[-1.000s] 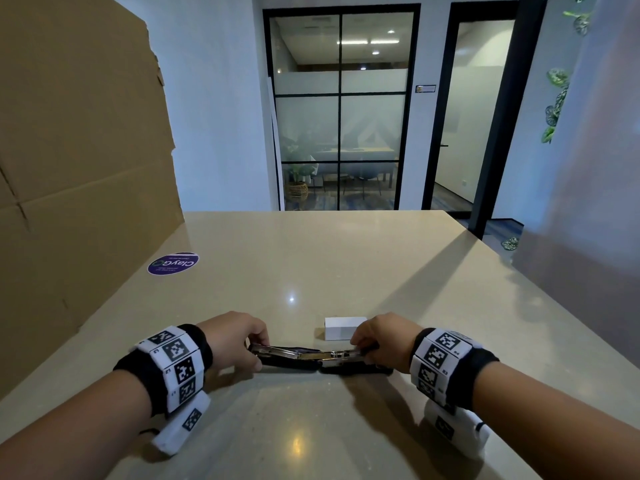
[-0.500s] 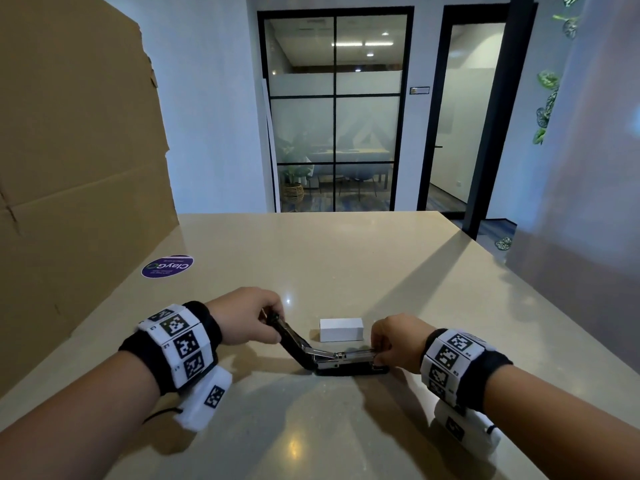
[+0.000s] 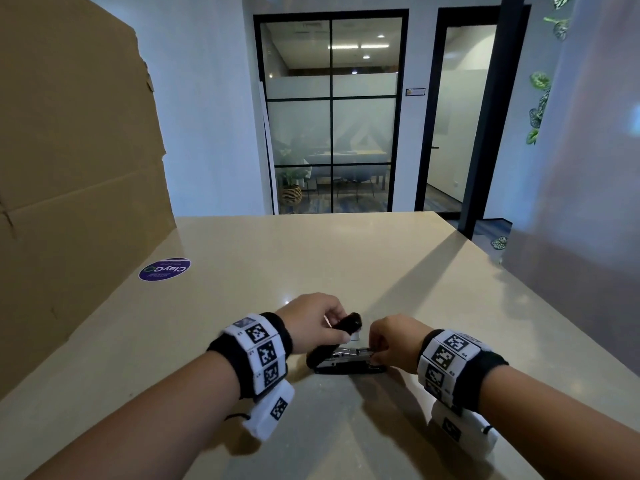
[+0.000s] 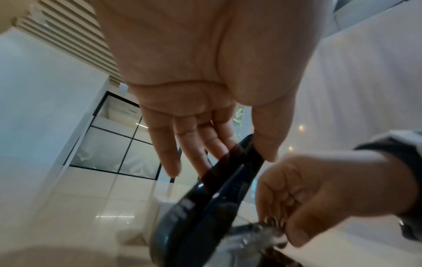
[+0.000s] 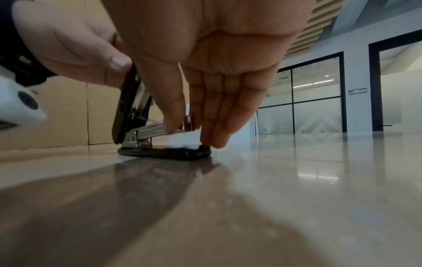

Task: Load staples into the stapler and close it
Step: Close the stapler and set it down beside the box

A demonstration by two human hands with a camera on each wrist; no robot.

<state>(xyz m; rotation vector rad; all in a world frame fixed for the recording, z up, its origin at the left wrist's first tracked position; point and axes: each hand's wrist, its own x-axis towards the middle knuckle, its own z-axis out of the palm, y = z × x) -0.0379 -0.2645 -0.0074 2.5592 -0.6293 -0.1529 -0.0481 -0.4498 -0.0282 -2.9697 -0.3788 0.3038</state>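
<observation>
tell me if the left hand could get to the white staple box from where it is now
Probably not right away: the left hand grips the raised stapler lid, which stands between it and the white box.

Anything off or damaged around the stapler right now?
Nothing stands out. The stapler sits flat on the table, its top cover swung up steeply in the left hand, which is expected mid-loading. The right hand steadies the metal magazine. No spilled staples visible.

Beige tabletop bearing a round purple sticker at ten o'clock; cardboard sheet upright along its nine o'clock edge; black-framed glass partition at twelve o'clock.
</observation>
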